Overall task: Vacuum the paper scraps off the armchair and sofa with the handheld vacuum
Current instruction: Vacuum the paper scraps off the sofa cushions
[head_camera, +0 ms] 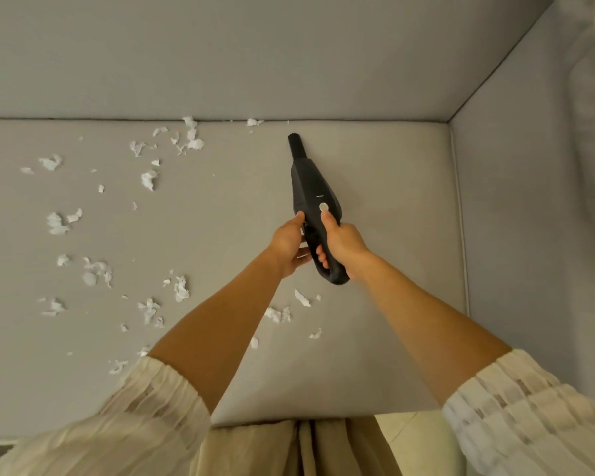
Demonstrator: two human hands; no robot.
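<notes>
A black handheld vacuum (310,187) is held over the grey sofa seat (392,235), its nozzle pointing toward the backrest seam. My right hand (342,243) grips the handle, thumb just below the round silver button. My left hand (289,243) holds the vacuum's left side, thumb on the body and fingers under the handle. White paper scraps (148,180) lie scattered over the left half of the seat. A few more scraps (278,315) lie below my hands, and one scrap (254,122) sits at the back seam near the nozzle.
The grey backrest (255,56) rises behind the seat and a grey armrest (529,218) walls off the right side. The seat's front edge runs just above my beige clothing (306,448). Pale floor (409,438) shows at the bottom right.
</notes>
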